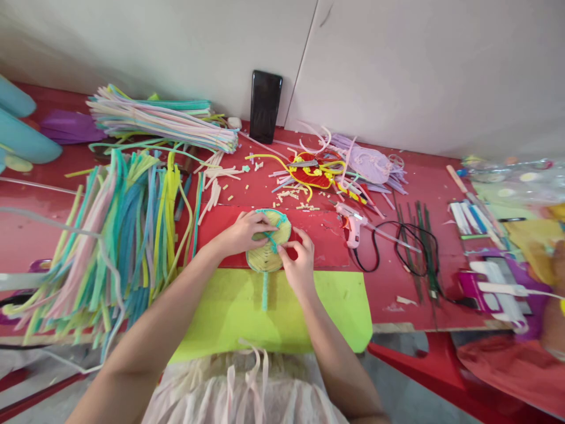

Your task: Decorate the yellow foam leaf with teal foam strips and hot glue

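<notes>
A round yellow fan made of pipe cleaners (258,262), with a teal rim and a teal handle, lies on a red sheet, its handle pointing toward me. My left hand (245,232) rests over the fan's left side, fingers pinched on a teal pipe cleaner (272,240) that crosses its face. From the right, my right hand (300,259) pinches the lower end of that teal piece between thumb and index finger. Its other fingers are raised. The fingertips partly cover the teal piece.
A yellow-green mat (229,324) lies in front. Left are bundled pipe cleaners (145,200); behind stands a black phone (266,106). A red and yellow fan (311,174) and a lilac fan (371,165) lie beyond. At right are a pink glue gun (353,227), its cord and a power strip (494,288).
</notes>
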Action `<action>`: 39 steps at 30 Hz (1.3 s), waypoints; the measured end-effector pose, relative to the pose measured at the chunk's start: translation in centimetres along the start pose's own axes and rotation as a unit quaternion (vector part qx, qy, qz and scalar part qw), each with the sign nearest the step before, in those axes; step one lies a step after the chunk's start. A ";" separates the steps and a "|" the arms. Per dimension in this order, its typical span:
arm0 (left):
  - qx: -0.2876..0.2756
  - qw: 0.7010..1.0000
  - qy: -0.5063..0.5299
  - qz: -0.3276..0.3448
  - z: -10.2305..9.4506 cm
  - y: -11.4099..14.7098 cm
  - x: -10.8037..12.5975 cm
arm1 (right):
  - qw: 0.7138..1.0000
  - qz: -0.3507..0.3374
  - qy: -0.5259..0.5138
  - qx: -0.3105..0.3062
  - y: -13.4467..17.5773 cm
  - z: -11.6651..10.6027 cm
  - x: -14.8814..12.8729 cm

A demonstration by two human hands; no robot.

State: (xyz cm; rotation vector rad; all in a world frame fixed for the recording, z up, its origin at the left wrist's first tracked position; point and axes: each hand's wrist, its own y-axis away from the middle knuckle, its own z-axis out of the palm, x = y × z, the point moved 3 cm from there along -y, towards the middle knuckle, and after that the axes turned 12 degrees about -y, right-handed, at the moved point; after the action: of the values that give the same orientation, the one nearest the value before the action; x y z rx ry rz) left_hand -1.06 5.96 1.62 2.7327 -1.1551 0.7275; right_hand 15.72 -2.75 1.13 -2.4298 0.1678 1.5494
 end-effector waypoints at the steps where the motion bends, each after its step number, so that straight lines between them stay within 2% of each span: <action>1: 0.001 1.000 -0.002 0.001 0.0 0.0 0.1 | 1.000 0.002 -0.001 0.000 0.0 0.0 0.0; 18: 0.010 1.000 -0.010 0.007 0.0 0.1 0.1 | 1.000 0.016 0.015 -0.001 0.7 -0.4 0.1; 27: -0.037 0.999 -0.010 0.010 -0.3 0.0 0.1 | 0.998 -0.046 0.047 -0.010 0.9 0.0 -0.2; 30: -0.036 0.999 -0.014 0.009 -0.3 0.0 -0.1 | 0.993 -0.090 0.067 -0.048 0.3 -0.4 -0.7; 33: -0.031 0.999 -0.016 0.012 -0.1 0.1 -0.1 | 0.980 -0.132 0.092 -0.115 -0.4 -0.7 -1.0; 39: -0.014 1.000 -0.014 0.019 0.1 0.2 -0.4 | 0.952 -0.156 0.151 -0.214 -0.8 -0.5 -0.7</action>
State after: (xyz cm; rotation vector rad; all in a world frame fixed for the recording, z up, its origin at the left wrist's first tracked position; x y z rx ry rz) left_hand -1.40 5.99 1.30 2.7147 -1.2176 0.6737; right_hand 16.06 -2.10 2.04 -2.8350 -0.5274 1.1605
